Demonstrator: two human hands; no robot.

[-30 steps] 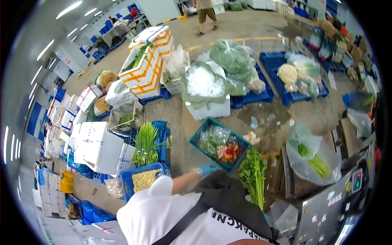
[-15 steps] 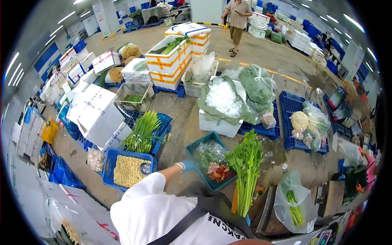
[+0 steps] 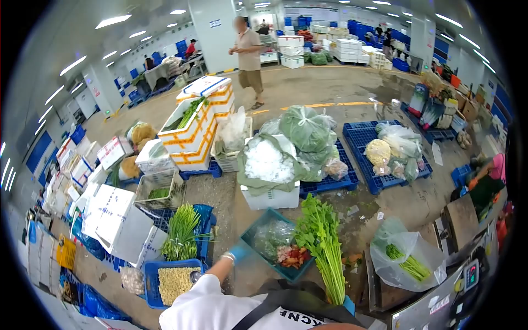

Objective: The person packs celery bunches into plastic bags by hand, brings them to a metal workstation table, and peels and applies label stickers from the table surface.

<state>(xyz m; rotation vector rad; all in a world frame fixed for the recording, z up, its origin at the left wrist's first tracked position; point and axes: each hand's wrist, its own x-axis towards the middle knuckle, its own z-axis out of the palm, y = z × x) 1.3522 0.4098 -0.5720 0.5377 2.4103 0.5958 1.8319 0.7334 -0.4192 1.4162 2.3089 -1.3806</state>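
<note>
My left hand (image 3: 240,252), in a blue glove, is at the left rim of a teal plastic crate (image 3: 254,259) and appears to grip it; its fingers are blurred. Inside the crate are a clear bag of greens (image 3: 273,232) and red and pale pieces of food (image 3: 292,256). A long bunch of celery (image 3: 329,256) stands upright along the crate's right side, leaves upward. Low at its stalk ends a bit of my blue-gloved right hand (image 3: 349,304) shows, closed around the stalks; most of that hand is hidden.
A blue basket of pale kernels (image 3: 149,286) and green stalks (image 3: 182,234) lie to the left. Ahead stands a foam box of ice (image 3: 269,197) beside bagged greens (image 3: 309,132). A plastic bag of green stems (image 3: 408,263) and a scale (image 3: 471,275) are right. A person (image 3: 248,55) walks behind.
The view has tilted up and turned right, so most things sit further left in it. The walking person has moved left. My left hand remains at the crate and the celery beside it.
</note>
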